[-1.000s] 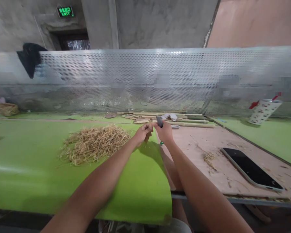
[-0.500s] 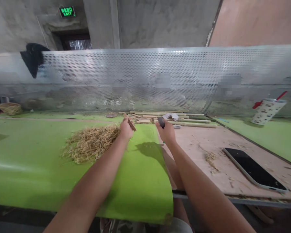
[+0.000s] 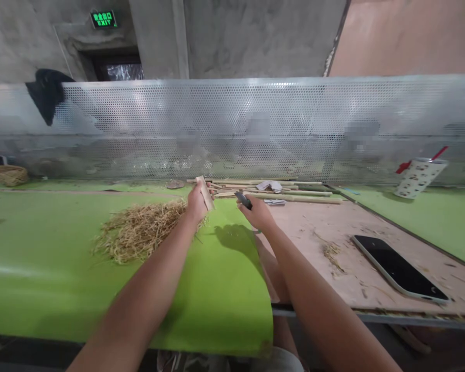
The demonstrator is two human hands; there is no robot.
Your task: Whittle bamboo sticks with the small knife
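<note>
Your left hand (image 3: 196, 204) grips a flat wood strip (image 3: 204, 194), its top end leaning left. Your right hand (image 3: 261, 213) grips a dark tool (image 3: 244, 200), maybe a knife, to the strip's right, not touching it.

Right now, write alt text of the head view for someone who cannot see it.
A person's left hand holds a flat pale strip and the right hand a dark knife-like tool, apart above a green covering. A heap of straw-like shavings lies at left, with loose sticks beyond; a phone and a patterned cup sit at right.
</note>
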